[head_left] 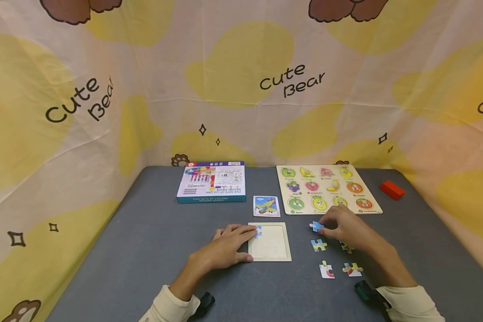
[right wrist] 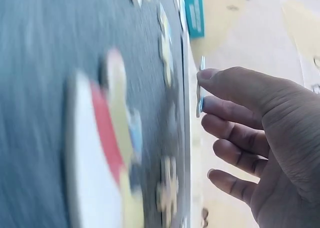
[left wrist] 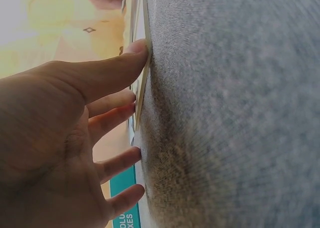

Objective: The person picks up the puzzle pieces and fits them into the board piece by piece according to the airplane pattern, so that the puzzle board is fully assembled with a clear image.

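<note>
My left hand (head_left: 224, 251) rests at the left edge of a square wooden puzzle tray (head_left: 274, 246), its fingers nearly straight and the thumb on the rim in the left wrist view. In the tray's upper left corner lies a blue puzzle piece (head_left: 259, 230), partly under my fingertips. To the right, my right hand (head_left: 348, 229) pinches another blue puzzle piece (head_left: 316, 226) between thumb and forefinger; the right wrist view shows this piece (right wrist: 200, 87) edge-on, raised off the table. Loose on the table near that hand are a blue-yellow piece (head_left: 319, 245), a yellow piece (head_left: 347, 247) partly hidden, and two red-marked pieces (head_left: 327, 271).
Behind the tray lies a picture card of a yellow plane (head_left: 266, 206). A boxed bead set (head_left: 211, 183) is at the back left. A fruit board (head_left: 281, 188) and a red block (head_left: 392, 190) lie at the back right. Printed cloth hangs behind the grey table.
</note>
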A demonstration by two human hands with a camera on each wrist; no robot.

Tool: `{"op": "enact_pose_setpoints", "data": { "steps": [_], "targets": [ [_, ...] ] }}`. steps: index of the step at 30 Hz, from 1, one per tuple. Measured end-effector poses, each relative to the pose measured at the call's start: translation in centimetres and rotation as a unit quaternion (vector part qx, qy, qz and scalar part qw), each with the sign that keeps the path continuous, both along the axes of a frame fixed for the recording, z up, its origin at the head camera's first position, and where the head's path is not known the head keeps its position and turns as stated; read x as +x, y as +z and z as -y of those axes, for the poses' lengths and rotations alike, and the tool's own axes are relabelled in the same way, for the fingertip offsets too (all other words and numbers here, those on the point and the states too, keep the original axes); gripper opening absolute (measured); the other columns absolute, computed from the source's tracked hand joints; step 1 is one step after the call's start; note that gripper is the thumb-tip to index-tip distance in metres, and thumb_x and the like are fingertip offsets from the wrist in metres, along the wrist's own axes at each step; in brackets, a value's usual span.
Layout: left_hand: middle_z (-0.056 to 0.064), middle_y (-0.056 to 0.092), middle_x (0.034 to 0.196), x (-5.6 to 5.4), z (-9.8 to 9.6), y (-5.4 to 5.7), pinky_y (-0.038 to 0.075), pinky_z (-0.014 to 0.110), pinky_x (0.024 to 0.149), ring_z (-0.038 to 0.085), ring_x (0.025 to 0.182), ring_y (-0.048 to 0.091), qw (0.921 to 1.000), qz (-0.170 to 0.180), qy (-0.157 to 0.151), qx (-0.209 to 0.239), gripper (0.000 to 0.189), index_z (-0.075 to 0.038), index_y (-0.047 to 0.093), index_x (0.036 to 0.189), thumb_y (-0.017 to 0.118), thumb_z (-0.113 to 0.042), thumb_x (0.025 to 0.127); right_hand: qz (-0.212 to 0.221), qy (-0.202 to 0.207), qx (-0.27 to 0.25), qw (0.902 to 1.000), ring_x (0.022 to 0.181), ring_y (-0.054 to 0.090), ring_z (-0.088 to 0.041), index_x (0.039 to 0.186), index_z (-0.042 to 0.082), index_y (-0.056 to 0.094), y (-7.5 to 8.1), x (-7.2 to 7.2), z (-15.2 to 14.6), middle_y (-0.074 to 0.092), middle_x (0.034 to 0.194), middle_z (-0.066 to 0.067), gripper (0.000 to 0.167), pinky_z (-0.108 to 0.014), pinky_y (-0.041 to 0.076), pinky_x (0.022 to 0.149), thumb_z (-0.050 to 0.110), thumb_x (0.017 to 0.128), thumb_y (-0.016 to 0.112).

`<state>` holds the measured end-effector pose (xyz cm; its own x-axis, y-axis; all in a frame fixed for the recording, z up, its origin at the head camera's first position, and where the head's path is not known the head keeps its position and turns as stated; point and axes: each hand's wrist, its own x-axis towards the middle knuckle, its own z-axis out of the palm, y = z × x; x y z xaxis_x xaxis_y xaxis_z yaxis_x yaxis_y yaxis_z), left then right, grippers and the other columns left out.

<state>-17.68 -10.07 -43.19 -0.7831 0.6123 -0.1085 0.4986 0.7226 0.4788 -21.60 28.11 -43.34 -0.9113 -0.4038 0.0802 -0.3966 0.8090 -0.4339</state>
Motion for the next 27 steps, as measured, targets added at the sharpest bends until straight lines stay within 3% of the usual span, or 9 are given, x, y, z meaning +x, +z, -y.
{"op": "enact_pose_setpoints", "data": {
  "steps": [20, 27],
  "targets": [
    [0.002, 0.043, 0.167, -0.3, 0.0, -0.3, 0.03, 0.065, 0.112, 0.036, 0.153, 0.034, 0.9998, -0.001, 0.004, -0.017, 0.068, -0.017, 0.047, 0.161, 0.073, -0.037, 0.101, -0.034, 0.066, 0.024, 0.997, 0.094, 0.056, -0.013, 0.103, 0.012, 0.082, 0.5, -0.8, 8.2, 0.066, 0.099, 0.006, 0.022, -0.04, 0.051, 0.086, 0.029, 0.09, 0.086],
    [0.001, 0.042, 0.167, -0.5, 0.0, -0.4, 0.03, 0.066, 0.113, 0.036, 0.153, 0.034, 0.9998, 0.004, 0.006, -0.021, 0.069, -0.018, 0.047, 0.162, 0.072, -0.039, 0.101, -0.022, 0.085, 0.017, 0.996, 0.095, 0.058, -0.015, 0.103, 0.011, 0.082, 0.1, -1.3, 10.4, 0.067, 0.1, 0.004, 0.02, -0.041, 0.052, 0.089, 0.028, 0.092, 0.084]
  ]
}}
